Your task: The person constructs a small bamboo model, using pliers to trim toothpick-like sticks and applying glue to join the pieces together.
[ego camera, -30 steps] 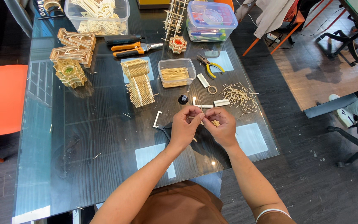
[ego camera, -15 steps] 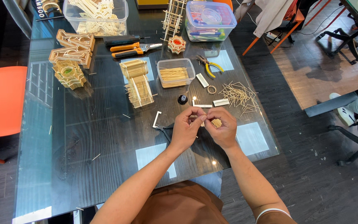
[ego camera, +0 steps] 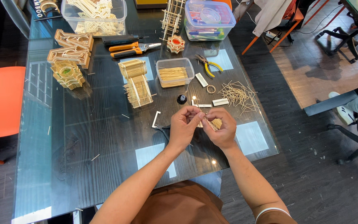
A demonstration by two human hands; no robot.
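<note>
Now | left hand (ego camera: 183,126) + right hand (ego camera: 221,128) | pinching, seemingly, stick bundle (ego camera: 215,123)

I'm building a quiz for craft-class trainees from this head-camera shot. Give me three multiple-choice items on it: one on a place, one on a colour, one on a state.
1. Where is the loose pile of thin sticks?
A. on the glass table, beyond the right hand
B. on the floor
C. on the orange chair

2. What colour are the handles of the small pliers?
A. blue
B. yellow
C. white

3. How is the small clear tray of sticks?
A. lidded and stacked
B. tipped on its side
C. open, sticks lying inside

Answers:
1 A: the pile lies on the table, just past the right hand.
2 B: the curved grips show yellow beside the tray.
3 C: it stands flat with no lid and sticks show in it, while the left hand and right hand pinch a small stick bundle between them.
</note>
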